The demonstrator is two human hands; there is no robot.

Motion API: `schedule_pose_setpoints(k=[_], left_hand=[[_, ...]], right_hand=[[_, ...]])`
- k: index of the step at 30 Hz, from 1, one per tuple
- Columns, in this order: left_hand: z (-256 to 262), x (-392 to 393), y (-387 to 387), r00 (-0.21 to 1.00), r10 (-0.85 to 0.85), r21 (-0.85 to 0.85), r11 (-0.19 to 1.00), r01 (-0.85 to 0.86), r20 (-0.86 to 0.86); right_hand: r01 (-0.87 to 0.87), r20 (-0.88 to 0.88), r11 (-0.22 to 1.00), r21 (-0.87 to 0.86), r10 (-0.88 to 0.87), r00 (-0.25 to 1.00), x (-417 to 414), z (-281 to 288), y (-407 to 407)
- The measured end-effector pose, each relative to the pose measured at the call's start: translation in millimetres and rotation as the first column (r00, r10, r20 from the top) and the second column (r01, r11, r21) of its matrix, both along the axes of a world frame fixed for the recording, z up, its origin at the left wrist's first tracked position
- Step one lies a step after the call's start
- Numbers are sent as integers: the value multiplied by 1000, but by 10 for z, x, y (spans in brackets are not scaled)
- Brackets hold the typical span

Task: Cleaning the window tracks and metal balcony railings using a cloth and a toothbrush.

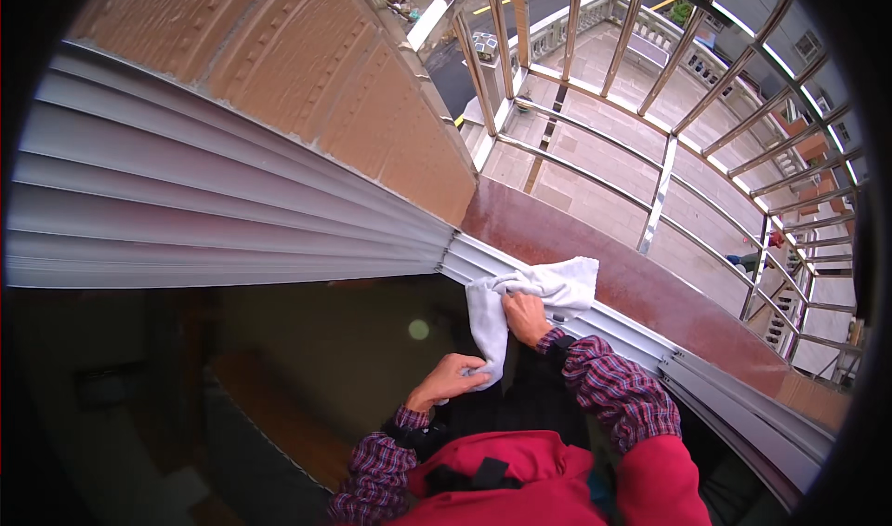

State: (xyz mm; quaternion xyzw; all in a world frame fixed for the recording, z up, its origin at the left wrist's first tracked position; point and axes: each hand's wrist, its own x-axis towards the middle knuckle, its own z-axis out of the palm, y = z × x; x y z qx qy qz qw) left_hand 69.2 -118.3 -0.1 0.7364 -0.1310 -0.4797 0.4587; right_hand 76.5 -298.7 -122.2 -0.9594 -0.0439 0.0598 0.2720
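A white cloth point(488, 310) is stretched between my two hands over the inner side of a window's sliding track point(620, 331). My left hand point(449, 381) pinches the cloth's hanging lower end between thumb and fingers. Higher up, my right hand point(527, 318) grips the cloth at the track, with its fingertips hidden in the folds. The loose far part of the cloth lies across the track and reaches the edge of the reddish stone sill point(557, 226).
Beyond the sill stand metal security bars point(658, 195), with a paved terrace point(599, 149) below. A ribbed white window frame point(230, 198) lies left, beside a tiled wall point(300, 73). Another frame section point(739, 414) runs at right. A cushioned seat point(258, 442) is at lower left.
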Motion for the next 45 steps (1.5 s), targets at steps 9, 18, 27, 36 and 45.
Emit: schedule_pose_setpoints(k=[9,18,27,36,45], left_hand=[[-8,285,438,920,293,52,947,-316,261],[474,393,49,989,146,-170,975,-143,0],[557,354,-608,841,-20,-638,661,-394,-540],[223,884,-362,666,443,-498,445,-744,-600],[-944,818,-1168,582,-627,419,779,467,517]], right_hand=[[218,58,963,156,-230,972,736,-130,773],[357,-360,-61,932,-263,895,612,-233,578],[370,-333,902,222,-287,898,-781,611,-1209],[770,-249,543,334,-738,628,-2028,1010,-1198],[950,-214,130,284,-957,195,-2604,1020,-563]])
